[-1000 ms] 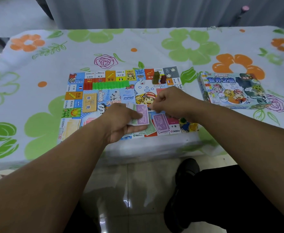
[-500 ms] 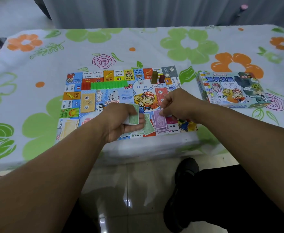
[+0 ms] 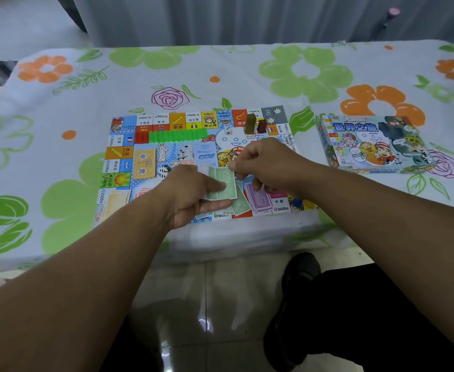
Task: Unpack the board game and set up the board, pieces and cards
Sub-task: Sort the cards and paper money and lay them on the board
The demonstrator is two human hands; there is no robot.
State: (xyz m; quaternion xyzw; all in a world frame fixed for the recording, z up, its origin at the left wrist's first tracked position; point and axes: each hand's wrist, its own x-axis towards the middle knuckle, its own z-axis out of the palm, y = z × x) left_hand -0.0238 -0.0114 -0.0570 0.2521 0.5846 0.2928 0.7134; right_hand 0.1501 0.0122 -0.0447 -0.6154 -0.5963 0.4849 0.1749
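the board lies flat near the front edge of the table, the game box well apart toward the right edge. the left hand grips a small stack of notes, green one on top, thumb pressed on it. the right hand pinches that top note's far corner with curled fingers. purple notes lie at the board's front edge, green houses and a die near its back edge.
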